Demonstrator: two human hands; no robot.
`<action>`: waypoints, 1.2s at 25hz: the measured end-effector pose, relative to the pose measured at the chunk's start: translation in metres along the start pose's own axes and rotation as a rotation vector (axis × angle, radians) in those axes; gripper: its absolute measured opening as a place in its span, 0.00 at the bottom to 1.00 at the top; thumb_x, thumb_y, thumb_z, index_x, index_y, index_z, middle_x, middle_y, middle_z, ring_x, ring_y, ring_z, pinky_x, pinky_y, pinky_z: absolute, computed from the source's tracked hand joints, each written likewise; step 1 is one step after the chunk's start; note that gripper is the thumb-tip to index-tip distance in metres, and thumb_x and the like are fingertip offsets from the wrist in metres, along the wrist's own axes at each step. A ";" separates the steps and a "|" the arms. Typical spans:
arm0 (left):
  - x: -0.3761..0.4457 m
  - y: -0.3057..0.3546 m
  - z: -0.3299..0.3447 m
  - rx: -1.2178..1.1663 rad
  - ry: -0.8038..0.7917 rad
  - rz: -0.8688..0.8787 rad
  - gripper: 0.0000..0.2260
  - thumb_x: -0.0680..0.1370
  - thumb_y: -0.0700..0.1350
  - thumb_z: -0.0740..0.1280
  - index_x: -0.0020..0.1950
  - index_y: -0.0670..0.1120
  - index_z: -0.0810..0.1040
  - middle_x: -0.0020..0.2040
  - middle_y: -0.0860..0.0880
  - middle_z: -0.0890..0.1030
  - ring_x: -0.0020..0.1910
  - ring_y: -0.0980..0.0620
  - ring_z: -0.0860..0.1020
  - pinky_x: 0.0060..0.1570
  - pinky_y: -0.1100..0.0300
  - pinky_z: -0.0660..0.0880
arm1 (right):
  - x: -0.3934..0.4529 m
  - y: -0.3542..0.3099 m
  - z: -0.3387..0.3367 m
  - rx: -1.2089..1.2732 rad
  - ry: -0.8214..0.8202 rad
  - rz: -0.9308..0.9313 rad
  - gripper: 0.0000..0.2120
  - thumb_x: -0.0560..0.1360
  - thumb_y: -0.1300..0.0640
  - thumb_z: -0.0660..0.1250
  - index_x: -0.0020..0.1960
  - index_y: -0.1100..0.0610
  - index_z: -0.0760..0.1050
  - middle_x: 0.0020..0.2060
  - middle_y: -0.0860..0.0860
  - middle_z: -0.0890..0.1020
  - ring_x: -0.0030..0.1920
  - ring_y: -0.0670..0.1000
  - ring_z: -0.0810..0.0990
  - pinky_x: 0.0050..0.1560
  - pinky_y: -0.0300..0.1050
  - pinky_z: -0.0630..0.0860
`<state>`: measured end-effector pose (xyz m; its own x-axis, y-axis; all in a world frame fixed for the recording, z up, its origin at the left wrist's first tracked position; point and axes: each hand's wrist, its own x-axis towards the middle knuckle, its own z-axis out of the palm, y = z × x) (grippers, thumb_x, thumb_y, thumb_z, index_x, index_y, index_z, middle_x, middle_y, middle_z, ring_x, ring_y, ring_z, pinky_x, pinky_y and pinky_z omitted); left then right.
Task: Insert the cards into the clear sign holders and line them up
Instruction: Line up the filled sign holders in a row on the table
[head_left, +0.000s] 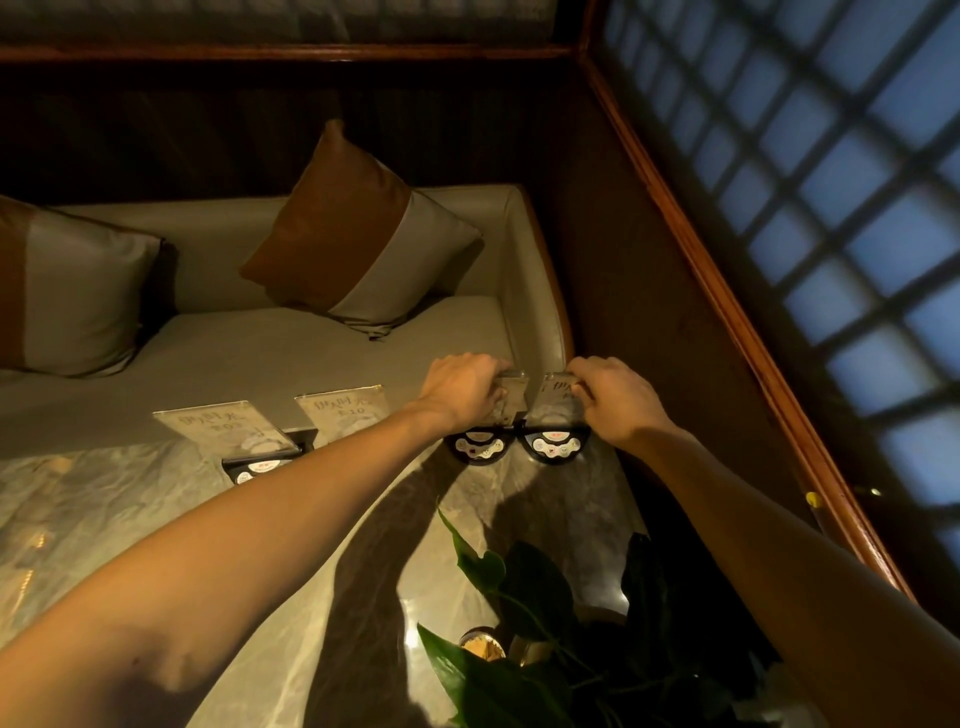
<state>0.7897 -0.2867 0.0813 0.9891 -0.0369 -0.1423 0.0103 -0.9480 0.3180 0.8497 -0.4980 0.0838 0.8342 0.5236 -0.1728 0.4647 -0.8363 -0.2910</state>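
We count four clear sign holders along the far edge of the marble table (156, 499), each with a card inside and a black base. The two on the right stand side by side, bases nearly touching: the third holder (511, 402) and the fourth holder (558, 402). Our left hand (462, 389) grips the top of the third holder, fingers curled closed over its upper edge. Our right hand (621, 397) pinches the top of the fourth holder, fingers closed on its upper corner. Both round black bases carry small white button icons and rest on the tabletop.

To the left stand the other two: the second holder (345, 410), partly hidden behind our left forearm, and the first holder (223, 428) beyond it, tilted back, its card showing handwritten characters. These two are near each other and well apart from the gripped pair.

Beyond the table lies one cushioned bench (291, 353) with two cushions, one brown-and-grey cushion (358, 239) at centre and another cushion (72, 296) at left. One leafy plant (524, 587) sits at the near table edge. A lattice window (841, 197) runs along the right.
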 end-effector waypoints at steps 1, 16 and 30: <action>0.000 -0.001 0.000 -0.006 0.001 -0.003 0.11 0.80 0.47 0.65 0.62 0.54 0.78 0.56 0.49 0.84 0.56 0.44 0.81 0.51 0.50 0.75 | 0.000 0.000 0.000 0.008 -0.004 -0.006 0.11 0.83 0.57 0.60 0.63 0.51 0.73 0.55 0.48 0.78 0.56 0.48 0.73 0.53 0.43 0.68; -0.001 -0.004 -0.008 -0.200 -0.054 -0.055 0.17 0.75 0.47 0.71 0.64 0.51 0.78 0.59 0.48 0.83 0.58 0.46 0.80 0.55 0.47 0.78 | 0.003 -0.001 0.002 -0.064 -0.009 -0.007 0.17 0.81 0.57 0.63 0.70 0.53 0.70 0.65 0.53 0.76 0.69 0.55 0.69 0.72 0.59 0.65; -0.098 -0.139 -0.090 -0.076 -0.156 -0.276 0.41 0.65 0.58 0.79 0.75 0.53 0.68 0.72 0.49 0.73 0.70 0.46 0.72 0.67 0.45 0.71 | 0.022 -0.166 -0.003 0.035 0.032 -0.408 0.31 0.77 0.46 0.66 0.77 0.53 0.63 0.74 0.54 0.70 0.75 0.56 0.66 0.78 0.59 0.52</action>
<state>0.7047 -0.1228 0.1349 0.9132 0.1643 -0.3730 0.2915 -0.9030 0.3158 0.7923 -0.3481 0.1312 0.5923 0.8057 -0.0075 0.7496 -0.5544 -0.3616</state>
